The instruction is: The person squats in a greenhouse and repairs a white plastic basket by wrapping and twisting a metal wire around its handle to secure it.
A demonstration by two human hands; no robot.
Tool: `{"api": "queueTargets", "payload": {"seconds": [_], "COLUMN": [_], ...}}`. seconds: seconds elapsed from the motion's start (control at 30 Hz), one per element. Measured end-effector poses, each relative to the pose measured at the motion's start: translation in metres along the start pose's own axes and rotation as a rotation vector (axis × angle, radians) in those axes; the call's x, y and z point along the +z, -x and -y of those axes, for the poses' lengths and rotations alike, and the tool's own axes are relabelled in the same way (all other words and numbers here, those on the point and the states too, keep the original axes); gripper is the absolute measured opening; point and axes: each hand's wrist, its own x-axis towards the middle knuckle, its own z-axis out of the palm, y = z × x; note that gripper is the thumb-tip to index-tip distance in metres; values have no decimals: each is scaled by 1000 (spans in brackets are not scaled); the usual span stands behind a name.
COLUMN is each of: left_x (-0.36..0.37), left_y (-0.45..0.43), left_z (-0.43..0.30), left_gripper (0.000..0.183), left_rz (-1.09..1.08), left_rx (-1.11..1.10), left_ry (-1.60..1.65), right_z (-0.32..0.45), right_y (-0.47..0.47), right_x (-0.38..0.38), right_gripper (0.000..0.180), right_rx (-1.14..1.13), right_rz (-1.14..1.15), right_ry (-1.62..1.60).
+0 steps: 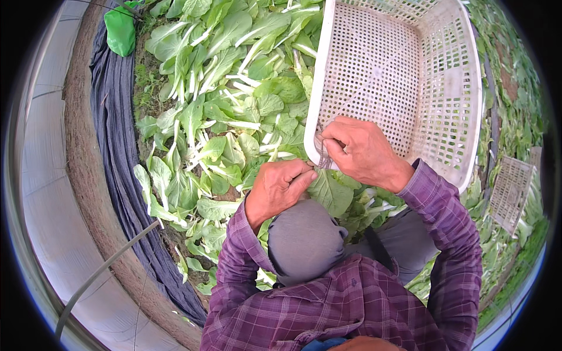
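Observation:
In front of me a white perforated plastic crate (373,74) rests tilted on the leafy greens, its inside facing me. At its near left corner a thin brownish cord or strap (324,154) crosses the rim. My right hand (362,151) pinches this cord just inside the corner, thumb against forefinger. Just outside the same corner, my left hand (281,186) has thumb and forefinger closed near the cord's lower end; the fingertips hide what is between them. Cut leafy greens with white stalks (219,118) lie to the left of the crate, and a broad leaf (331,193) sits below its corner.
My bent knee (307,241) is under my left hand. A dark fabric sheet (116,131) runs along the bed's left side, with a green bag (120,30) at its far end. A curved pole (105,267) juts in at lower left. Another crate (511,193) stands at right.

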Motion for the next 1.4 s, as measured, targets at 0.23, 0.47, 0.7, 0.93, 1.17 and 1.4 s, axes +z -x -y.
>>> {"api": "queueTargets", "payload": {"seconds": [0.23,0.47,0.7,0.93,1.17,1.4], "left_x": [-12,-16,-16,-24,-26,-9], "left_y": [-5,-16,-23,-21,-33,-40], "left_z": [-26,-52,-74,-87,-90,-75], "left_gripper": [10,8,8,13,18,31], "left_rz": [70,132,163,126,55,34], "left_rx": [0,-36,-68,-199,8,-385], "left_ry": [-103,-205,-354,-264,-207,369], "right_z": [-12,-18,-23,-27,-40,-44], "right_y": [6,6,7,4,9,15], "right_x": [3,6,12,-9,-19,-18], "right_gripper": [15,15,14,22,20,25], "right_rx": [205,263,187,448,455,412], "right_rz": [-8,9,-80,113,216,282], "right_ry": [-203,-254,-235,-390,-473,-447]}}
